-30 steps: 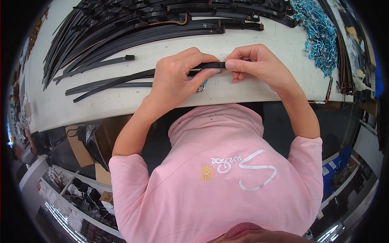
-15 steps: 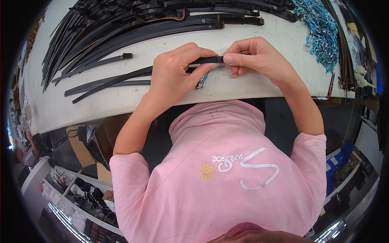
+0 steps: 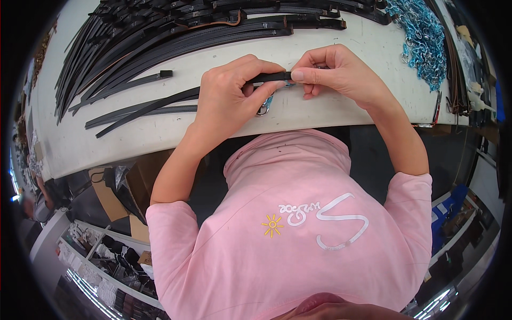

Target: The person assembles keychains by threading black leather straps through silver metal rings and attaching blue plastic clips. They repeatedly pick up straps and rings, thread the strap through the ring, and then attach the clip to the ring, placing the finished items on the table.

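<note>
Black strap point(image 3: 273, 77) trailing leftward over white bench point(image 3: 341, 114); left hand point(image 3: 226, 93) gripping near its end, right hand point(image 3: 341, 74) pinching its tip, apparently steadying that end between them.

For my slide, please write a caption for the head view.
Left hand and right hand pinch a black strap over a white table.

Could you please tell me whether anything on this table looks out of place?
A brown strip among the black straps curls at its right end, so its colour and bend stand out. I see no spill on the table.
</note>
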A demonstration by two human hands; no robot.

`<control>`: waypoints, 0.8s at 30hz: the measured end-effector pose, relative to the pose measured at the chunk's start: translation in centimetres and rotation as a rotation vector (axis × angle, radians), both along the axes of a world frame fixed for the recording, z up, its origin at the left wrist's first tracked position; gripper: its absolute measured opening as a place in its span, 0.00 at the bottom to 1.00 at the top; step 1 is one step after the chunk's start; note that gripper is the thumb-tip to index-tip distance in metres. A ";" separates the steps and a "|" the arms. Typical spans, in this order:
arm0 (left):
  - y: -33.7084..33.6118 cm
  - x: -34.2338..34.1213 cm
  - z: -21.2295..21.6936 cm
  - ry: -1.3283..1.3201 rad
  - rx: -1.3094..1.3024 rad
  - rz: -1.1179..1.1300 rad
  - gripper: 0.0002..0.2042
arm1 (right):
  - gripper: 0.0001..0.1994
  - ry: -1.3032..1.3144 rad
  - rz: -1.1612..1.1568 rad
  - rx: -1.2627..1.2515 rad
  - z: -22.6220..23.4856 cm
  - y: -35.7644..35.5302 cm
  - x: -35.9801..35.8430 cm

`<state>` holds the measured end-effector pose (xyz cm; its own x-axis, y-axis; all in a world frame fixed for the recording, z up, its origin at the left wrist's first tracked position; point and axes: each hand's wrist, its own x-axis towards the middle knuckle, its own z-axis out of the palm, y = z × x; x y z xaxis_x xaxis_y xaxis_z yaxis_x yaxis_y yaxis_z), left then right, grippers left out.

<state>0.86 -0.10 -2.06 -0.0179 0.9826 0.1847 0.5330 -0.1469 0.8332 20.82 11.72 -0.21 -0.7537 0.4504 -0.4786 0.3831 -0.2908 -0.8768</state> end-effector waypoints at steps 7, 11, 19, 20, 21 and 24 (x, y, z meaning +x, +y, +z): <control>0.1 0.5 0.7 -0.045 -0.046 0.013 0.11 | 0.14 -0.006 -0.017 0.048 0.0 -0.5 -0.2; 0.2 0.4 0.5 -0.026 -0.016 -0.006 0.10 | 0.13 0.001 0.007 0.039 -0.3 -0.3 0.0; 0.1 0.1 0.5 -0.083 0.020 0.016 0.09 | 0.14 0.088 -0.025 -0.109 -0.4 0.3 0.9; 0.1 0.1 0.5 -0.089 0.030 0.014 0.09 | 0.14 0.092 -0.016 -0.098 -0.3 0.2 0.9; 0.0 0.0 0.4 -0.095 0.041 0.012 0.09 | 0.14 0.095 -0.008 -0.088 -0.1 0.0 0.9; 0.0 0.1 0.2 -0.077 0.078 0.013 0.10 | 0.14 0.107 0.000 -0.081 -0.2 0.2 0.9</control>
<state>0.94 -0.14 -1.85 -0.0477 0.9649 0.2581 0.4698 -0.2064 0.8583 21.68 11.88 -0.40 -0.8026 0.4136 -0.4298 0.2882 -0.3618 -0.8866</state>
